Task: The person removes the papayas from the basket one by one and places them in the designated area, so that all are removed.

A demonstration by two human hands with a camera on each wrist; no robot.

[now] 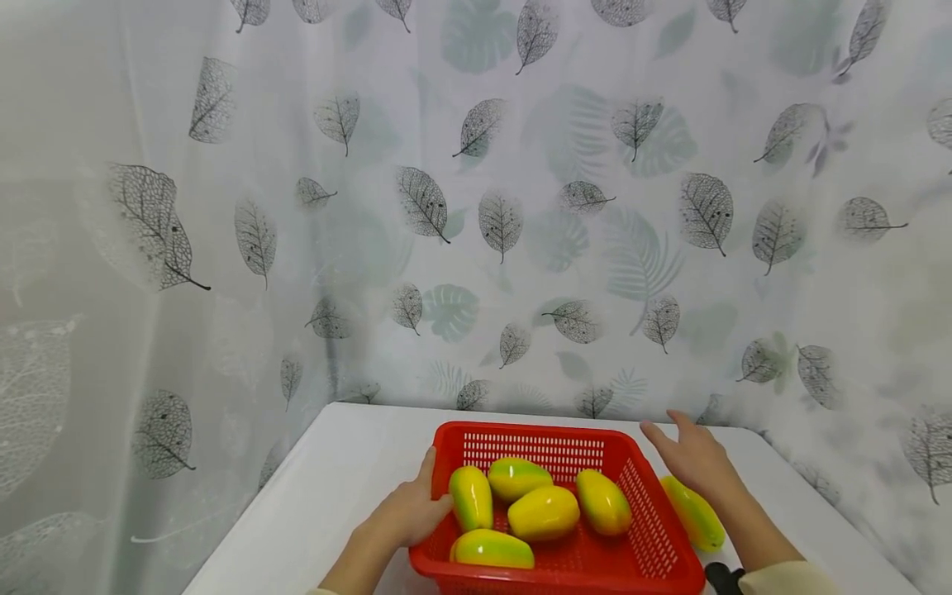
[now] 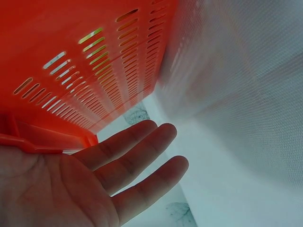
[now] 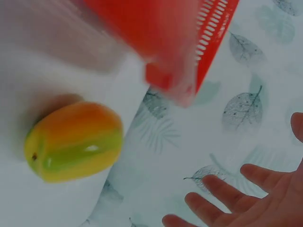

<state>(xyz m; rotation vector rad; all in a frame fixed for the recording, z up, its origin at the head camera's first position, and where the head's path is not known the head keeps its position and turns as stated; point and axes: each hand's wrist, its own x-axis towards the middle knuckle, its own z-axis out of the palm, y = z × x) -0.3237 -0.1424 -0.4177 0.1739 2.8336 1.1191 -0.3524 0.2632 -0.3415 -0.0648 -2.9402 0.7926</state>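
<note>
Red basket [image 1: 539, 438] and yellow-green, mango-like fruits make up the work here; the basket appears to stand on a white counter [image 1: 357, 463], straight ahead of the person.

The step in hand looks like steadying or placing the basket rather than handling a fruit. The left hand [image 1: 409, 512] touches its left rim, thumb lying over the edge and the other visible fingers straight and loose beneath, so it rests there more than it clamps. The right hand [image 1: 692, 459] is spread and holds nothing, raised near the basket's far right corner and apart from the rim. Shifting the basket would call for the right hand to close on that rim; reaching for the loose fruit [image 1: 695, 512] would call for it to come down around the fruit's body.

Five fruits show inside the basket: an upright fruit [image 1: 471, 498] by the left wall, a rear fruit [image 1: 519, 478], a central fruit [image 1: 544, 513], a right-hand fruit [image 1: 603, 502] and a front fruit [image 1: 492, 549]. The loose fruit lies outside, on the counter just beside the right wall.
</note>
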